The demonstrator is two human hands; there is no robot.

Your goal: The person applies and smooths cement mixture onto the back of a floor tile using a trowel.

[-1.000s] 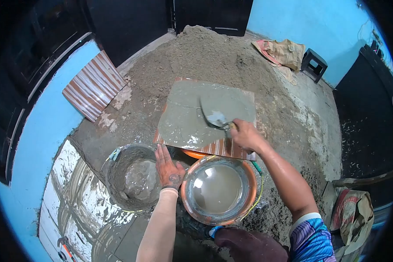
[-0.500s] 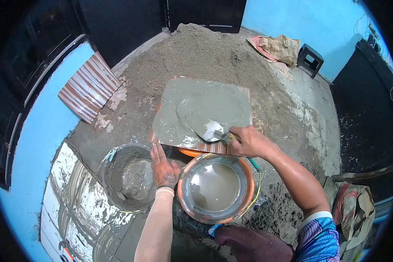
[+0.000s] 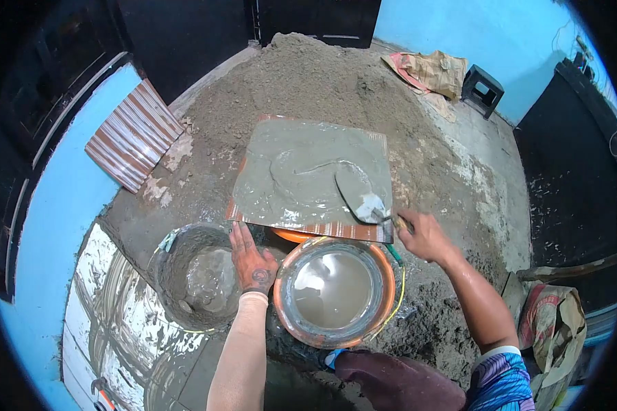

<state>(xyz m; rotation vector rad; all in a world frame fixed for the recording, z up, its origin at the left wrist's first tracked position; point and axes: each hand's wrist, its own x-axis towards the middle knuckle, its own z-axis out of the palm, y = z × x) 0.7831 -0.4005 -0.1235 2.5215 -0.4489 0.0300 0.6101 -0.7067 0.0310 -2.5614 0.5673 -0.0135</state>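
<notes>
A striped brown-and-white tile (image 3: 353, 230) is held up over the buckets, its upper face covered in wet grey mortar (image 3: 308, 151). My right hand (image 3: 425, 235) grips the handle of a pointed trowel (image 3: 363, 202) at the tile's near right corner; its blade lies on the mortar. My left hand (image 3: 252, 260) has its fingers stretched out, their tips touching the near left edge of the tile. Below the tile, an orange-rimmed bucket (image 3: 389, 282) holds cloudy grey water. Left of my left hand stands a dark bucket (image 3: 168, 288) with wet mortar inside.
A heap of sand (image 3: 301, 75) spreads behind the tile. Another striped tile (image 3: 136, 137) leans on the blue wall at left. Mortar-smeared white tiles (image 3: 127, 294) cover the floor there. Paper sacks (image 3: 435, 74) and a black stool (image 3: 483, 90) are at the back right.
My right hand has drawn the trowel to the right across the mortar, toward the tile's corner. A curved ridge shows behind the blade. My left hand stays at the tile's edge.
</notes>
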